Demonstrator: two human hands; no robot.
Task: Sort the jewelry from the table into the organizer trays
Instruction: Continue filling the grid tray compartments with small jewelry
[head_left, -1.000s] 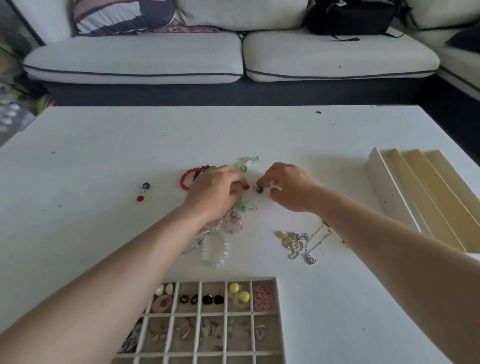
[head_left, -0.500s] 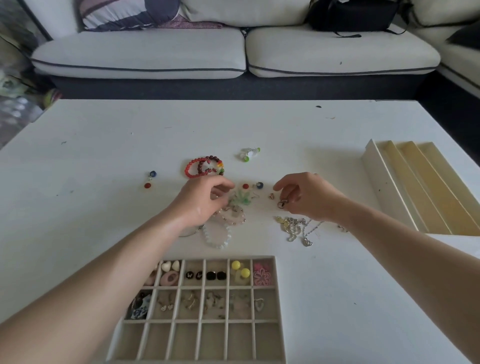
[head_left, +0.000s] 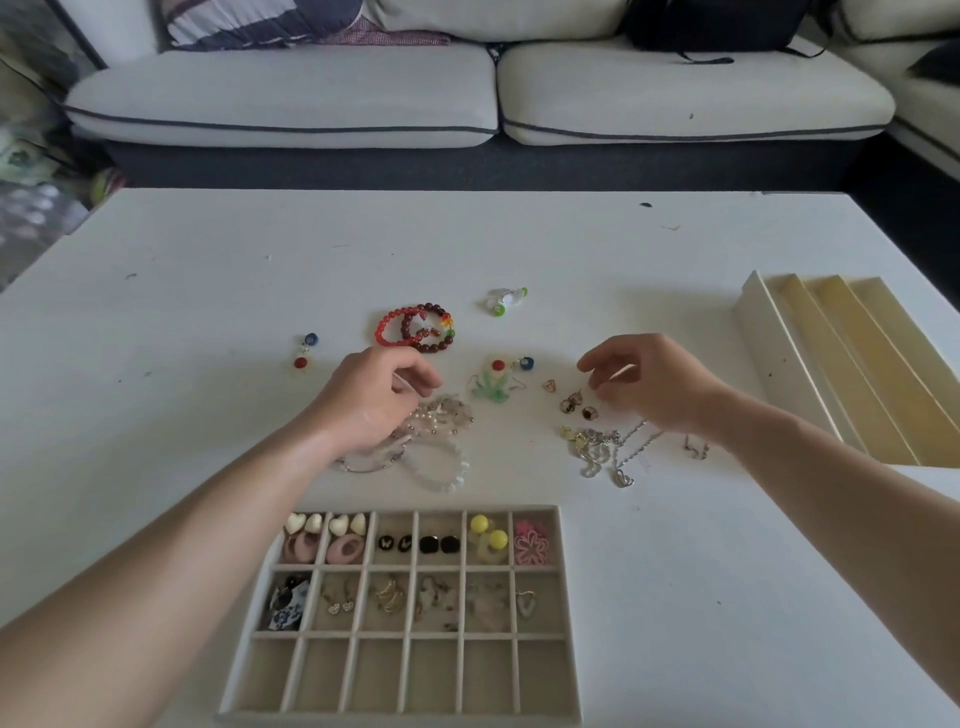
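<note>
Loose jewelry lies mid-table: red and dark bead bracelets (head_left: 415, 327), pale bead bracelets (head_left: 441, 465), a green leaf earring (head_left: 491, 388), small gold rings (head_left: 574, 404) and a tangle of silver chains (head_left: 602, 452). My left hand (head_left: 376, 402) rests over the pale bracelets, its fingers curled with thumb and forefinger tips together; what they pinch is hidden. My right hand (head_left: 644, 384) hovers just right of the gold rings, fingers loosely bent, nothing visible in it. The grid organizer tray (head_left: 569, 623) lies near me, its two far rows filled with earrings.
A second tray (head_left: 774, 358) with long slots lies at the right table edge. A blue and red earring pair (head_left: 305, 351) lies left, a green and white earring (head_left: 506, 300) farther back, a small hook (head_left: 696, 449) by my right wrist. A sofa stands beyond the table.
Both hands drew back from the red and blue beads toward me. The right hand moved right, and the gold rings now lie on the table beside it.
</note>
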